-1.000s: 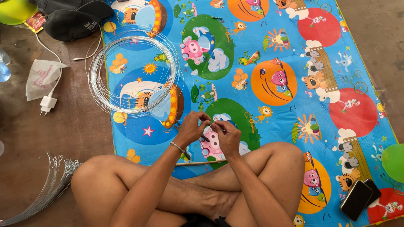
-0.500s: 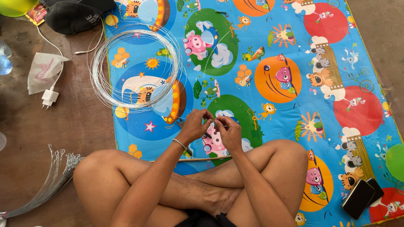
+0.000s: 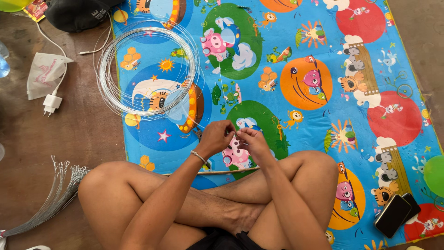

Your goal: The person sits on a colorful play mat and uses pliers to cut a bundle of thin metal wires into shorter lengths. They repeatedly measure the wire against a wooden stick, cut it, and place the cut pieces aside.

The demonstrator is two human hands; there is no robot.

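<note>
I pinch both hands, left hand [image 3: 216, 137] and right hand [image 3: 249, 139], together on thin wire [image 3: 221, 92] from the coil [image 3: 148, 69], keeping it taut for twisting.

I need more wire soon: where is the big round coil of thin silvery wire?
In the head view, the coil of silvery wire lies on the colourful play mat, upper left, beyond the left hand, right of the white charger plug.

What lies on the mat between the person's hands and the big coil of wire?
In the head view, little: a thin wire strand runs from the wire coil down toward the left hand and right hand, over bare printed play mat.
</note>
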